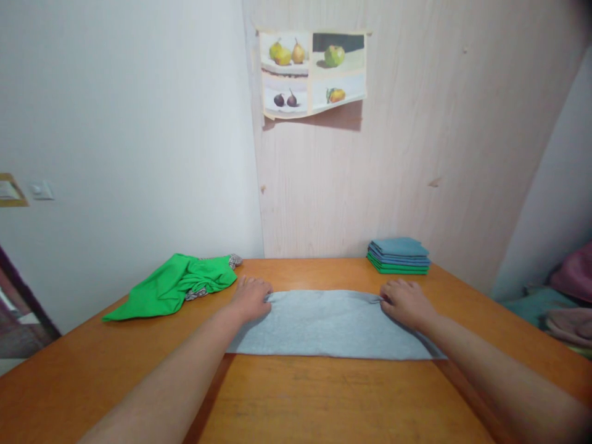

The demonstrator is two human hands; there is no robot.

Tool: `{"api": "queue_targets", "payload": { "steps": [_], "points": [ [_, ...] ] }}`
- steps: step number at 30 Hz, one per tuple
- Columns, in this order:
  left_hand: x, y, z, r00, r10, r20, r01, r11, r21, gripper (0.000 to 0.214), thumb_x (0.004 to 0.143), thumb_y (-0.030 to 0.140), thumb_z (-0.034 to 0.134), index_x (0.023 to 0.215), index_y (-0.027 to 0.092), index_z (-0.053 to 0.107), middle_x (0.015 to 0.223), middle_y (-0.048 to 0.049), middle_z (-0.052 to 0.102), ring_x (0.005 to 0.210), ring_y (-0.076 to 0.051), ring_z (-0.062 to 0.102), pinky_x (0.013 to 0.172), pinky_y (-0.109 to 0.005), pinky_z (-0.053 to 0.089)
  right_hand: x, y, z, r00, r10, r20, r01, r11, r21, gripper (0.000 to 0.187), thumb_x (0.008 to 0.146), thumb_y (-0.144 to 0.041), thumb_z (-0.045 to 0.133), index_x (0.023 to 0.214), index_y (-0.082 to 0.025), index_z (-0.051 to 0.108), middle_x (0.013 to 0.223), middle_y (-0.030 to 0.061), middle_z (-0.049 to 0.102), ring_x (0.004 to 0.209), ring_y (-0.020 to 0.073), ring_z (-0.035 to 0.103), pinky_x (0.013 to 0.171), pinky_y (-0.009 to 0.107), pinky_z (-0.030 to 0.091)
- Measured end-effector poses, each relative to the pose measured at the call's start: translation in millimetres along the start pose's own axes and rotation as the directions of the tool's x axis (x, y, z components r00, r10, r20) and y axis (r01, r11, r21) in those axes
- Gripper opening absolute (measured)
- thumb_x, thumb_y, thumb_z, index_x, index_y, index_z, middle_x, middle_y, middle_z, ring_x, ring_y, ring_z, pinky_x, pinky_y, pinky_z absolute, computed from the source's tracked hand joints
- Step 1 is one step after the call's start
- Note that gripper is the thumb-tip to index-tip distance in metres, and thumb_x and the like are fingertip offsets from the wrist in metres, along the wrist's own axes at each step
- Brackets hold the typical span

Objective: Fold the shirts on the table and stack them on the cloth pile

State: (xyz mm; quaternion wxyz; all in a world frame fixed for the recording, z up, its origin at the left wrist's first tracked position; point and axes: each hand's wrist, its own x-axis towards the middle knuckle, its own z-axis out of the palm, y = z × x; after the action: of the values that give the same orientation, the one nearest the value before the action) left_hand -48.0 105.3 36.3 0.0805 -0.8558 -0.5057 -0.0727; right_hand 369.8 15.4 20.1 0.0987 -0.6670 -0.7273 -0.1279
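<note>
A light grey-blue cloth (pixel 324 327) lies on the table as a wide, folded strip, its long edge towards me. At its far left corner, my left hand (pixel 252 299) is closed on the fabric, thumb towards the middle. My right hand (pixel 407 302) pinches the far right corner, where small creases show beside the thumb. The fingertips of both hands are partly hidden behind the knuckles. Both forearms pass over or beside the cloth's short ends.
The wooden table (pixel 333 401) reaches back to the wall. A crumpled green cloth (pixel 171 287) with patterned bits lies at the left. A stack of folded blue and green cloths (pixel 398 256) stands at the back right. A fruit poster (pixel 312 74) hangs above.
</note>
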Motion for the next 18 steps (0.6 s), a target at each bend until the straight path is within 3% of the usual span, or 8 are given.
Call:
{"api": "queue_targets", "payload": {
  "steps": [5, 12, 14, 18],
  "points": [
    [-7.2, 8.7, 0.2, 0.996, 0.073, -0.058, -0.072, 0.997, 0.016, 0.040, 0.076, 0.019, 0.056, 0.116, 0.023, 0.063, 0.118, -0.0099, 0.064, 0.116, -0.030, 0.052, 0.109, -0.048, 0.026, -18.9, -2.2, 0.0, 0.965, -0.145, -0.220, 0.141, 0.989, -0.035, 0.009, 0.084, -0.019, 0.049, 0.082, -0.021, 0.057, 0.081, 0.0035, 0.065, 0.085, 0.0214, 0.058, 0.099, 0.042, 0.033],
    [-1.2, 10.1, 9.9, 0.992, 0.124, -0.027, -0.124, 0.992, -0.002, 0.056, 0.074, 0.009, 0.053, 0.128, 0.021, 0.059, 0.122, -0.0096, 0.066, 0.115, -0.026, 0.056, 0.102, -0.038, 0.038, -65.1, -12.4, -17.1, 0.902, -0.312, -0.300, 0.303, 0.950, -0.076, 0.012, 0.087, -0.016, 0.048, 0.081, -0.022, 0.056, 0.075, 0.0004, 0.061, 0.077, 0.0182, 0.060, 0.115, 0.050, 0.023],
    [-0.1, 10.1, 9.7, 0.993, 0.117, -0.020, -0.117, 0.993, -0.001, 0.055, 0.074, 0.009, 0.054, 0.127, 0.022, 0.059, 0.121, -0.0096, 0.067, 0.114, -0.027, 0.057, 0.101, -0.039, 0.038, -80.4, -13.4, -18.1, 0.891, -0.330, -0.312, 0.329, 0.943, -0.057, 0.012, 0.087, -0.015, 0.049, 0.088, -0.022, 0.058, 0.080, 0.0013, 0.064, 0.080, 0.0186, 0.062, 0.115, 0.050, 0.023],
    [-1.1, 11.5, 5.4, 0.995, 0.103, -0.013, -0.103, 0.995, 0.006, 0.048, 0.075, 0.013, 0.056, 0.121, 0.024, 0.064, 0.113, -0.0092, 0.068, 0.109, -0.028, 0.058, 0.098, -0.040, 0.039, -101.5, -11.7, -14.7, 0.882, -0.309, -0.356, 0.323, 0.946, -0.018, 0.032, 0.085, -0.014, 0.050, 0.114, -0.021, 0.058, 0.098, 0.0063, 0.070, 0.094, 0.0218, 0.065, 0.112, 0.050, 0.028]
  ]
}}
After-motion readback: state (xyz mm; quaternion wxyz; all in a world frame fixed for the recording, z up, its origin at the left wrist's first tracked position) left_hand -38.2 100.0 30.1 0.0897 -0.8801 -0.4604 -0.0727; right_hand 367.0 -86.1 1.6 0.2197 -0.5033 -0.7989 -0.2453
